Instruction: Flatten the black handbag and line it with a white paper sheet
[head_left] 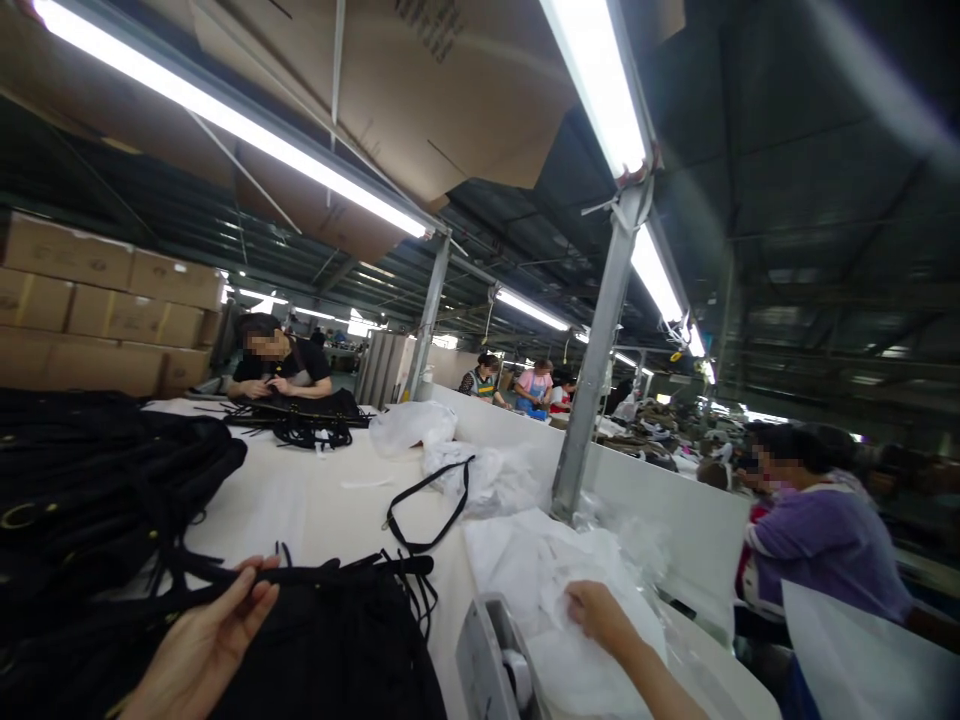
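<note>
My left hand (214, 635) pinches a black strap (322, 574) along the top edge of a black bag (337, 650) lying on the table in front of me. Thin black cords hang loose at the bag's right end. On the right, my right hand (602, 615) has its fingers curled onto a white sheet (547, 570) of thin paper or plastic in a loose stack. A separate black strap loop (427, 545) with a small metal clip lies on the table beyond the bag.
Black bags (90, 480) are piled at left. A grey box (480, 660) with a white roll stands between my hands. Clear plastic (487, 475) lies by a metal post (600, 370) and a low white partition (660, 500). Across the table a person (281, 365) handles black pieces; another sits right.
</note>
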